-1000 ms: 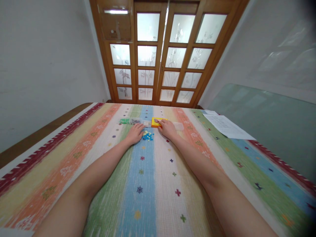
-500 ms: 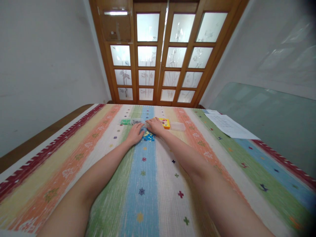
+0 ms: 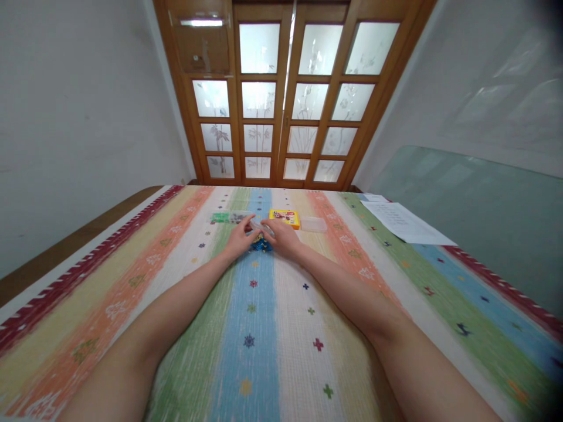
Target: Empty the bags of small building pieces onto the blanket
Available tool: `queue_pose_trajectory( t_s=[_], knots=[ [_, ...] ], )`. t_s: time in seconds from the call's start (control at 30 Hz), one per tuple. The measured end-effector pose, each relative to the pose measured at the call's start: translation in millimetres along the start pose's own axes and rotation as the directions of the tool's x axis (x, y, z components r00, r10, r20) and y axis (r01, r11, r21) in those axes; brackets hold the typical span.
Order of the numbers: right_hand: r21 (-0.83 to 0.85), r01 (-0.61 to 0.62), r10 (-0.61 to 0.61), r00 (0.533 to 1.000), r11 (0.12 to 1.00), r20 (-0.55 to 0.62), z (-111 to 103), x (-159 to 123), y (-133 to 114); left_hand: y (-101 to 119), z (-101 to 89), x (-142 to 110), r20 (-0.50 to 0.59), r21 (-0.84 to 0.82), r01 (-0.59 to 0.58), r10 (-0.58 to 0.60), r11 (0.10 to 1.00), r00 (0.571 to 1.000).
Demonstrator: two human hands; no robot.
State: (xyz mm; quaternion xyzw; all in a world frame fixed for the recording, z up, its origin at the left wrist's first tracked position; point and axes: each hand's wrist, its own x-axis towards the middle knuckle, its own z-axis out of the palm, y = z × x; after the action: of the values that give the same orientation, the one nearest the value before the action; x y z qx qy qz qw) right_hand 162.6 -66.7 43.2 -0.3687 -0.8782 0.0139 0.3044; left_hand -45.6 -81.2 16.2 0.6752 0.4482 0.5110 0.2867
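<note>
My left hand (image 3: 240,237) and my right hand (image 3: 282,237) meet far out on the striped cloth (image 3: 264,328). Their fingertips close from both sides on a small clear plastic box (image 3: 257,225). Just under the hands lies a little heap of blue and yellow pieces (image 3: 260,245). A yellow box (image 3: 285,218) sits right behind my right hand. A row of clear boxes behind my left hand holds green pieces (image 3: 220,217) and dark pieces (image 3: 240,216).
A clear lidded container (image 3: 314,224) lies right of the yellow box. Paper sheets (image 3: 402,223) rest at the cloth's far right edge, beside a glass pane (image 3: 475,211). Wooden glazed doors (image 3: 281,99) stand behind the table.
My right hand has left the yellow box and moved left to meet my left hand. Both hands have now closed on the small clear box above the heap of pieces.
</note>
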Motion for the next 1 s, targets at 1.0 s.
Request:
queue_pose_trajectory(
  t_s=[1.0],
  knots=[
    [-0.09,0.041,-0.065,0.958,0.995,-0.278,4,-15,12,-11,-2.7,2,-0.077,0.015,-0.035,0.036,0.999,0.996]
  ],
)
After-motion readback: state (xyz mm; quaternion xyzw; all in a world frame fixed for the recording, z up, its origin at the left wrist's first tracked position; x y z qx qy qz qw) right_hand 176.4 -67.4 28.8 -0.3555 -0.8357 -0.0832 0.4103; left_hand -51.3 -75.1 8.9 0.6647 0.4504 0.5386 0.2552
